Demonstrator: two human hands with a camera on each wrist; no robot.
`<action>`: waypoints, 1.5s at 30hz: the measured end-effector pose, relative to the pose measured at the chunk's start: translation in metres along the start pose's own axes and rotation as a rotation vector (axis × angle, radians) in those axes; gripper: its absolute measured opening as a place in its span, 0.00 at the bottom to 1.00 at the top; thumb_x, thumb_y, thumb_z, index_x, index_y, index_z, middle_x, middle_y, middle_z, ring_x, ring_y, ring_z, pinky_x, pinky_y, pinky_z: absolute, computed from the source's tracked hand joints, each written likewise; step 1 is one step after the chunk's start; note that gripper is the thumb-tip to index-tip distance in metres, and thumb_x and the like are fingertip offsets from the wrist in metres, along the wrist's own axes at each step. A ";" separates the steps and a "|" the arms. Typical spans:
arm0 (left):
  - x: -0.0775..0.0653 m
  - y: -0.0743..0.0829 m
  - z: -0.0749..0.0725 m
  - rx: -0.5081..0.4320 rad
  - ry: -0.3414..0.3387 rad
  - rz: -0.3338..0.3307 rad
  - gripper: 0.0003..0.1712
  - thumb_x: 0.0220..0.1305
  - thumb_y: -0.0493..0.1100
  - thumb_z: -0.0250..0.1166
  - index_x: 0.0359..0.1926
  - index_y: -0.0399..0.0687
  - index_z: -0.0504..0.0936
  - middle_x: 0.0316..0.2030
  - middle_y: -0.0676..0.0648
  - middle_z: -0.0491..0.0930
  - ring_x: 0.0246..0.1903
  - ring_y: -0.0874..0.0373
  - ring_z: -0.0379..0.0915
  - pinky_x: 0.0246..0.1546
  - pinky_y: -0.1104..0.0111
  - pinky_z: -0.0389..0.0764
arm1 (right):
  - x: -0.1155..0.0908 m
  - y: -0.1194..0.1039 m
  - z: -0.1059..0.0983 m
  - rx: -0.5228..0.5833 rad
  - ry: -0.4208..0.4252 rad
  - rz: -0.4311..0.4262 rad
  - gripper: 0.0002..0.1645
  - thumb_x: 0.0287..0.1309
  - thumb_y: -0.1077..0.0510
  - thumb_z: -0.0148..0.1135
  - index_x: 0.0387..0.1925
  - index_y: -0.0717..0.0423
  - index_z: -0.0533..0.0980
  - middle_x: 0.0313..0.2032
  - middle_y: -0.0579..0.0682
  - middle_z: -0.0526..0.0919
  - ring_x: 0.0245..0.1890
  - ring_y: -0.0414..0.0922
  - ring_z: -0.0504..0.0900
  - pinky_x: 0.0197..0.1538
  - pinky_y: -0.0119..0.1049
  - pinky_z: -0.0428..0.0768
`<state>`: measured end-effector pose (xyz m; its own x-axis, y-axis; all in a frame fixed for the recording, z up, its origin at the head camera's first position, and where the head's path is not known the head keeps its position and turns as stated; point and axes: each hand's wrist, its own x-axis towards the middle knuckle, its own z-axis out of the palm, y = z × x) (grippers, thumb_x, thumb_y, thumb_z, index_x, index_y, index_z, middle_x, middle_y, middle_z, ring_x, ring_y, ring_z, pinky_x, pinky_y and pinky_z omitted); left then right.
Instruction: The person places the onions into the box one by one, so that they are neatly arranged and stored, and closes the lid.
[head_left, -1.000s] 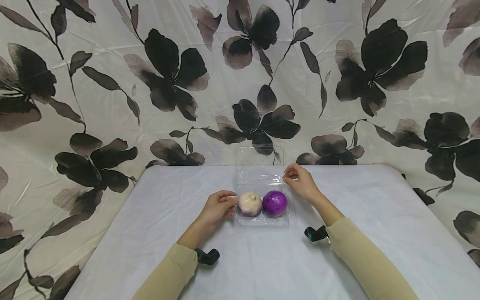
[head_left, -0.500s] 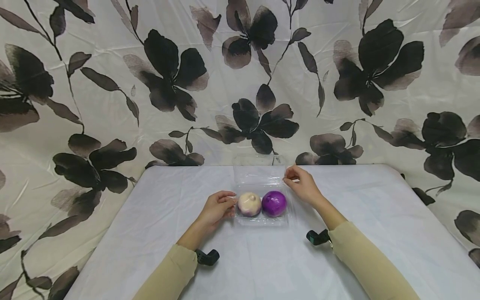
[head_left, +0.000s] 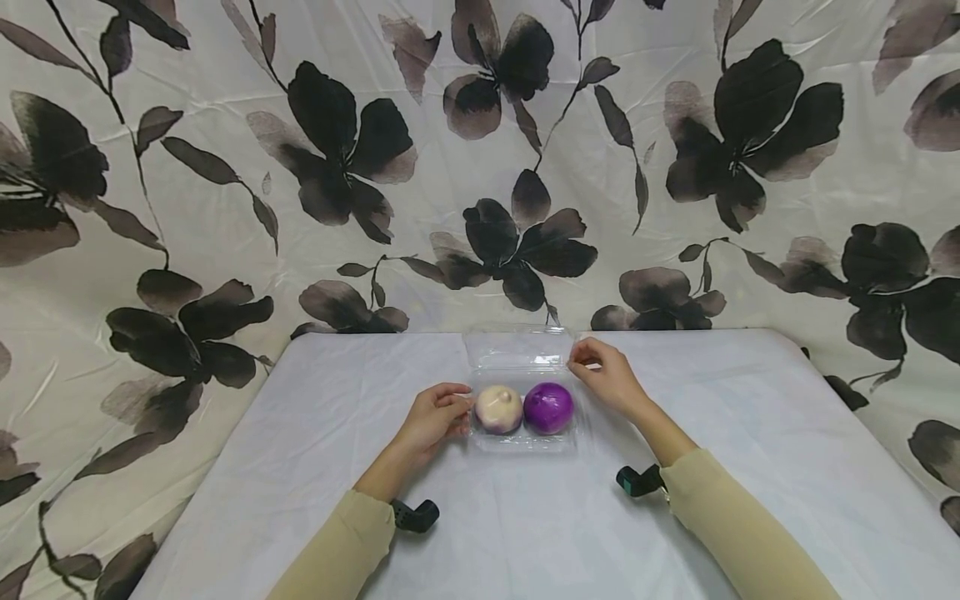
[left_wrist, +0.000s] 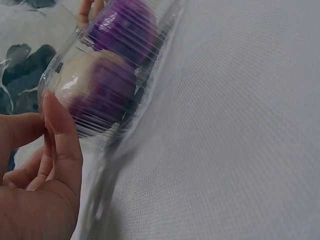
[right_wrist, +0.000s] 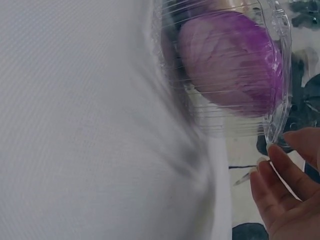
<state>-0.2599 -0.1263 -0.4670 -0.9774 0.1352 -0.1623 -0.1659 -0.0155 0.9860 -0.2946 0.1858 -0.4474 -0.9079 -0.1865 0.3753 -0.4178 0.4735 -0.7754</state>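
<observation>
A clear plastic clamshell box (head_left: 525, 447) lies on the white-covered table with its lid (head_left: 517, 348) raised behind it. Inside, side by side, are a cream turnip with a purple underside (head_left: 498, 409) and a bright purple round vegetable (head_left: 549, 408), its kind unclear. At the box's left edge, my left hand (head_left: 435, 419) pinches the rim between thumb and fingertips, as the left wrist view (left_wrist: 55, 165) also shows. My right hand (head_left: 609, 375) pinches the right edge of the lid. In the right wrist view, the ribbed side wall (right_wrist: 240, 127) covers part of the purple vegetable.
The white tablecloth (head_left: 322, 417) spreads around the box on all sides. Behind the table's far edge hangs a pale curtain with dark flowers (head_left: 495, 242). A small black camera is worn at each wrist, one left (head_left: 415, 516) and one right (head_left: 637, 481).
The lid's upper edge has come down steadily in the head view. My right hand has shifted slightly down and to the right with it. My left hand and both vegetables stay put.
</observation>
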 end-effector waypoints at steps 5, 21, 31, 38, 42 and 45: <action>0.000 0.002 0.001 -0.006 -0.004 -0.001 0.17 0.69 0.30 0.63 0.58 0.34 0.77 0.31 0.48 0.80 0.27 0.59 0.74 0.26 0.71 0.81 | -0.002 0.001 -0.002 -0.021 -0.003 0.016 0.04 0.64 0.66 0.65 0.39 0.61 0.78 0.37 0.56 0.86 0.45 0.55 0.85 0.49 0.48 0.86; -0.001 0.006 0.003 -0.006 0.015 -0.013 0.17 0.70 0.30 0.63 0.58 0.31 0.76 0.31 0.48 0.79 0.27 0.60 0.74 0.24 0.73 0.80 | -0.008 0.006 -0.005 -0.017 -0.049 0.027 0.11 0.70 0.62 0.63 0.49 0.64 0.80 0.45 0.60 0.87 0.49 0.56 0.85 0.55 0.52 0.83; -0.002 0.005 0.005 0.002 0.053 -0.041 0.17 0.70 0.31 0.63 0.58 0.32 0.76 0.32 0.48 0.79 0.29 0.60 0.74 0.25 0.73 0.80 | -0.013 0.006 -0.005 0.020 -0.082 0.079 0.14 0.76 0.60 0.54 0.50 0.64 0.81 0.43 0.57 0.86 0.42 0.52 0.85 0.45 0.37 0.86; -0.004 0.001 0.005 0.005 0.071 -0.054 0.17 0.70 0.32 0.64 0.58 0.35 0.78 0.33 0.47 0.80 0.30 0.59 0.75 0.27 0.72 0.81 | -0.017 0.004 -0.003 0.085 -0.101 0.118 0.18 0.79 0.57 0.49 0.52 0.69 0.77 0.42 0.63 0.87 0.43 0.57 0.86 0.48 0.49 0.86; -0.005 0.002 0.006 0.000 0.064 -0.039 0.18 0.70 0.32 0.63 0.59 0.33 0.77 0.33 0.47 0.80 0.31 0.59 0.75 0.27 0.72 0.80 | -0.017 0.002 -0.005 0.125 -0.107 0.140 0.19 0.80 0.57 0.48 0.54 0.70 0.76 0.44 0.67 0.86 0.44 0.61 0.86 0.49 0.53 0.85; -0.005 0.004 0.007 -0.001 0.057 -0.025 0.19 0.70 0.32 0.63 0.59 0.32 0.76 0.33 0.48 0.80 0.30 0.59 0.75 0.26 0.73 0.80 | -0.017 0.000 -0.007 0.131 -0.113 0.148 0.19 0.80 0.57 0.48 0.55 0.70 0.75 0.45 0.67 0.86 0.45 0.61 0.86 0.49 0.54 0.85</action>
<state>-0.2547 -0.1205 -0.4618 -0.9788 0.0789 -0.1890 -0.1906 -0.0138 0.9816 -0.2790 0.1946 -0.4505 -0.9546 -0.2220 0.1985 -0.2733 0.3881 -0.8802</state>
